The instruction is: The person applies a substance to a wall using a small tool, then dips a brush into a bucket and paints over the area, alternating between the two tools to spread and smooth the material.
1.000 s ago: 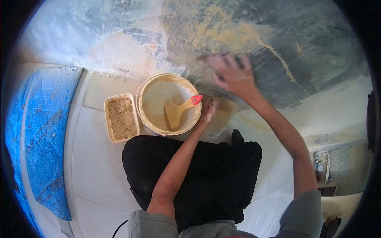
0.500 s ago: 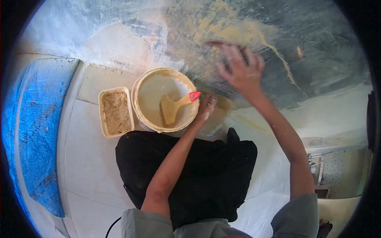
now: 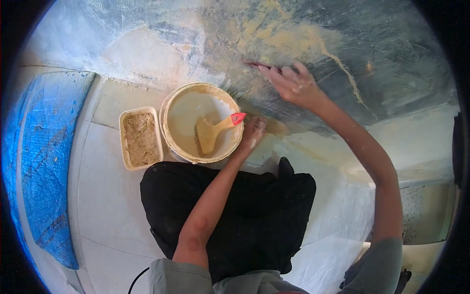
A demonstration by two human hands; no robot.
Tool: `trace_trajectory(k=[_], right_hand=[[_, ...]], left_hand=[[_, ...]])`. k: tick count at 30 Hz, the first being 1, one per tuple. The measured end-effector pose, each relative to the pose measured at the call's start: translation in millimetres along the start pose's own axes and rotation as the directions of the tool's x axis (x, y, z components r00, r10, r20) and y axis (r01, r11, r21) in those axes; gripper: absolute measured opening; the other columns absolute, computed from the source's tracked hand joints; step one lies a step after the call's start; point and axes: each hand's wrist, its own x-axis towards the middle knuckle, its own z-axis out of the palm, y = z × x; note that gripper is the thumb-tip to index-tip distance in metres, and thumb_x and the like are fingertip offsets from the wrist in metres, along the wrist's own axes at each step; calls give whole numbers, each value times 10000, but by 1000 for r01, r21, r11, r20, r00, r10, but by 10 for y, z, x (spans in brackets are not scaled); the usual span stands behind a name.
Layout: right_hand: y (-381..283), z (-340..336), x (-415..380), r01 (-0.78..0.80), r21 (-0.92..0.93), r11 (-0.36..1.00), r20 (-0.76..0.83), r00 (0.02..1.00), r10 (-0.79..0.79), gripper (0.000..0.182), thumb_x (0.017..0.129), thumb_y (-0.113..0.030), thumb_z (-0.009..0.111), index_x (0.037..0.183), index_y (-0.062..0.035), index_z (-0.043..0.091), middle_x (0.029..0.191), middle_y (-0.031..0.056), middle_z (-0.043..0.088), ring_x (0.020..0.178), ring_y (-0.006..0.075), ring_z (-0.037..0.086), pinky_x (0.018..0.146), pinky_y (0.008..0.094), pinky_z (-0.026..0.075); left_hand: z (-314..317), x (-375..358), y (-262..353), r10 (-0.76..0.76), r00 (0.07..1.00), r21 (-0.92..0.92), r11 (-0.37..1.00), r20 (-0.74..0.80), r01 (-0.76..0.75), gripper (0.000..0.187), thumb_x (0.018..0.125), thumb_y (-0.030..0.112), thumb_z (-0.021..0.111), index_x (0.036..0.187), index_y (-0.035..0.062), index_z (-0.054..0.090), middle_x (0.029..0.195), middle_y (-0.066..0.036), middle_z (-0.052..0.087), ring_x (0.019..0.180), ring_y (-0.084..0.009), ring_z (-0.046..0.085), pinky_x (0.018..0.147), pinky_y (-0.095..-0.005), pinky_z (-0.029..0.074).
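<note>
My right hand (image 3: pixel 293 87) is closed on a thin dark-red flat tool (image 3: pixel 254 63), seen edge-on against the stained wall; its exact kind cannot be made out. My left hand (image 3: pixel 255 130) rests low beside the right rim of a round bucket (image 3: pixel 172 142), its fingers curled; what they may hold is hidden. A wide brush (image 3: pixel 211 134) with a yellowish, red-tipped handle lies across the bucket, above cloudy pale liquid. Left of the bucket stands a small rectangular tub (image 3: pixel 142 139) of lumpy brownish paste.
The grey wall (image 3: pixel 401 63) with yellowish smears and a pale streak rises in front. Blue sheeting (image 3: pixel 46 161) lies at the left on pale floor tiles (image 3: pixel 110 196). My legs in black cloth (image 3: pixel 230 215) are folded just below the bucket.
My right hand has moved slightly down along the wall with the dark-red tool, its fingers now drawn closer together. My left hand, the bucket and the brush stay about where they were.
</note>
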Motion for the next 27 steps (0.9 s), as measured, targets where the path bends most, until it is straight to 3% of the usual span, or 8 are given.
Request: trace_trajectory(k=[3,10,13,16,18,21,24,27], right_hand=[[261,-123,114,-129,23,991,-51,990,130,465,721,-151,604,1186,-131,600,906,-71,532,758,110,455,763,323,350],[174,-99,77,-54,69,996,-44,997,57,445,709,-141,591,1152,-150,625,863,-58,538,741,120,485,786,345,355],[122,-147,84,-155,61,986,92,985,149,446,714,-151,599,1157,-98,604,841,-45,505,758,106,487,734,327,352],[110,-92,54,-3,173,985,21,1000,-1,412,714,-154,600,1121,-91,620,848,-40,514,751,109,484,724,333,351],[88,-169,86,-158,123,980,86,985,148,387,711,-145,609,1094,-92,636,829,-37,517,755,107,488,716,317,349],[76,-19,36,46,140,989,-39,998,-40,378,702,-145,625,1077,-98,647,807,-43,517,746,105,481,709,317,345],[204,-141,133,-121,108,987,-16,992,123,382,695,-142,636,1071,-74,646,825,-40,538,769,103,492,706,305,346],[11,-66,62,43,144,989,44,998,-50,368,696,-143,630,1058,-79,651,833,-45,544,757,105,488,701,319,346]], left_hand=[[-61,-33,-31,-16,1000,10,1000,17,16,352,913,332,457,1026,14,555,854,-105,616,803,-204,594,766,-334,444],[-66,-23,-24,19,999,93,995,45,-24,329,912,316,456,1020,22,556,858,-112,620,830,-218,601,774,-334,447],[-67,18,-25,-27,997,72,997,76,21,326,914,317,450,1028,30,554,856,-117,620,836,-227,600,784,-342,446],[-62,-20,-24,8,999,125,992,46,-14,341,917,336,443,1036,36,552,863,-121,623,850,-236,604,790,-349,447],[-80,-64,98,-46,998,135,990,37,40,343,917,339,449,1040,34,549,868,-120,624,854,-236,607,788,-352,448],[-82,-50,90,-34,999,169,985,36,28,350,916,347,462,1045,32,545,880,-119,627,857,-239,614,784,-360,452],[-46,-8,-126,34,999,134,990,42,-39,358,914,354,472,1045,29,545,894,-123,633,845,-245,621,773,-369,459],[8,55,-228,74,997,113,991,28,-77,356,913,356,476,1042,32,548,897,-122,639,827,-242,626,757,-366,465]])
